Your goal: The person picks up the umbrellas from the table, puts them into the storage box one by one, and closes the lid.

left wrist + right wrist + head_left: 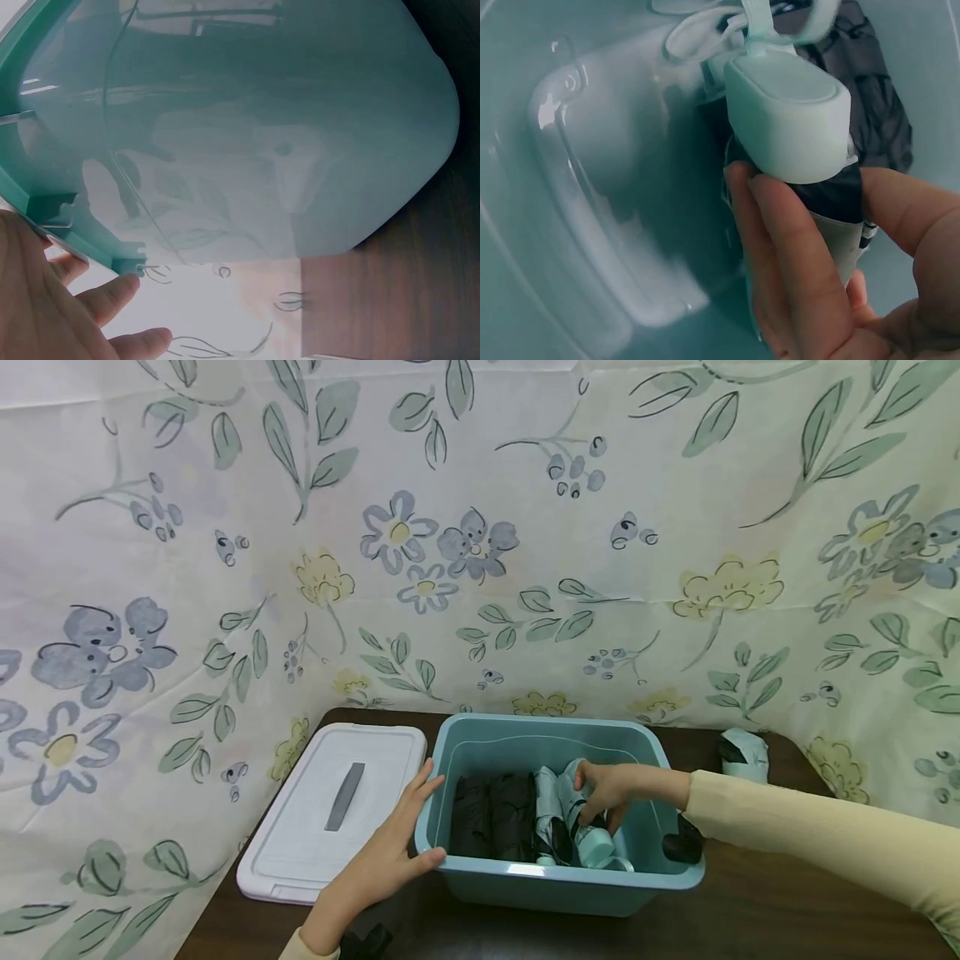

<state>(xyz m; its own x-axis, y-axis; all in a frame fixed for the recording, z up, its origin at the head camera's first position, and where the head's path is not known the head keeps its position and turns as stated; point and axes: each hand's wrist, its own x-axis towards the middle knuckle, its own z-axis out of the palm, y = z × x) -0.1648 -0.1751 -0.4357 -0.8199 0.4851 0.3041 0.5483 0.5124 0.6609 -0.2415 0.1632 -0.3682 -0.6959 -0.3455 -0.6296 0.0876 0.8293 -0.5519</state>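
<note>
A teal storage bin (555, 893) stands on the table. Two black folded umbrellas (512, 817) lie side by side in its left part, and a pale mint folded umbrella (549, 806) is beside them. My right hand (609, 789) grips a second mint umbrella (596, 846) inside the bin. In the right wrist view, fingers and thumb close around its body just below the pale handle (791, 120), which has a strap. My left hand (386, 852) rests with spread fingers at the bin's left rim; the left wrist view shows the fingers (112, 300) fairly straight along the edge.
A white lid (300, 827) with a grey handle lies left of the bin. Another mint folded umbrella (746, 756) lies on the dark wooden table (780, 877), behind my right sleeve. A floral cloth (480, 635) hangs behind and at the sides.
</note>
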